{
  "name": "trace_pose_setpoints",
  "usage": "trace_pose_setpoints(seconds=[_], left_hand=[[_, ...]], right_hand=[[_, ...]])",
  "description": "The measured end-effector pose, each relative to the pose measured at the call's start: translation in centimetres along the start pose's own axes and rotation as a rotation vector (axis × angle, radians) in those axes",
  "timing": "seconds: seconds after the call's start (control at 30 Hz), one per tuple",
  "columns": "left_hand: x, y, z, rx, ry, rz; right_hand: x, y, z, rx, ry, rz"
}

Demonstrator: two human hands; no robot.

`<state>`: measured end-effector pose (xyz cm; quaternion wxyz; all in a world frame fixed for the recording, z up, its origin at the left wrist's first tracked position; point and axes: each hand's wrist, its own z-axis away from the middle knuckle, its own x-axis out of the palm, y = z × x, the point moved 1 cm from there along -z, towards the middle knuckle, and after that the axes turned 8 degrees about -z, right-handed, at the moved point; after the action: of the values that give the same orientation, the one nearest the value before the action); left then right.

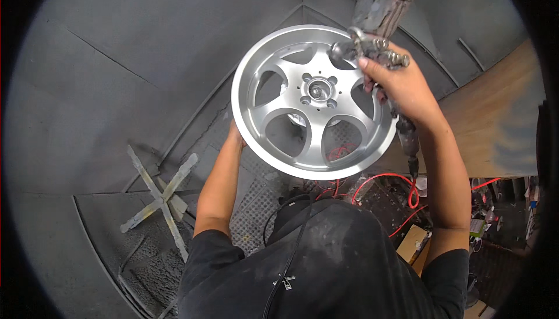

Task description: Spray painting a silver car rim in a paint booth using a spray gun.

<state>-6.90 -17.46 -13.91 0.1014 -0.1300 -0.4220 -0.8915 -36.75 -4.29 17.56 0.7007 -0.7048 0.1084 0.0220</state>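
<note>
A silver alloy wheel [317,130] with wide spokes and a round hub faces up in front of me. My right hand [404,86] is wrapped round a metal spray gun [372,50] over the wheel's right side. On top of the gun sits a paint-stained metal cup [381,7]. The gun's nozzle end points left across the upper spokes. At the wheel's left edge is my left hand [235,135], mostly behind the rim. Its fingers are hidden, so their grip on the wheel cannot be made out. Under the wheel, part of a pale round piece shows between the spokes.
Grey, coated panels [116,86] rise at the left and back. A cross-shaped stand [163,199] with taped arms is at the lower left. A red air hose [378,176] loops across the dark floor. A wooden board [489,121] stands right; small items lie below it.
</note>
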Motion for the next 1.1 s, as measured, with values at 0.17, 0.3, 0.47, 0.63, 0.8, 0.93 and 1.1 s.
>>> trace_pose_setpoints(seconds=[0.17, 0.3, 0.47, 0.63, 0.8, 0.93, 1.1], left_hand=[[1.9, 2.5, -1.3, -0.01, 0.064, 0.038], [2.5, 0.8, 1.4, -0.017, 0.114, 0.057], [2.5, -6.3, 9.2, -0.033, 0.157, 0.057], [-0.8, -14.5, 13.0, -0.317, 0.003, -0.306], [-2.6, -15.9, 12.5, -0.412, -0.191, -0.594], [-4.0, -10.1, 9.2, -0.165, 0.101, -0.321], [-5.9, -7.7, 6.6, -0.044, 0.143, -0.117]], right_hand=[[2.3, 0.4, 4.1, 0.144, -0.224, -0.191], [3.1, 1.4, 6.8, 0.237, -0.309, -0.218], [4.6, 3.3, 7.0, 0.145, -0.283, -0.196], [5.4, 3.5, 5.7, -0.01, -0.236, -0.163], [4.7, 3.8, 4.6, -0.03, -0.212, -0.142], [4.4, 3.4, 4.6, 0.086, -0.191, -0.228], [4.5, 2.8, 4.5, 0.067, -0.19, -0.253]])
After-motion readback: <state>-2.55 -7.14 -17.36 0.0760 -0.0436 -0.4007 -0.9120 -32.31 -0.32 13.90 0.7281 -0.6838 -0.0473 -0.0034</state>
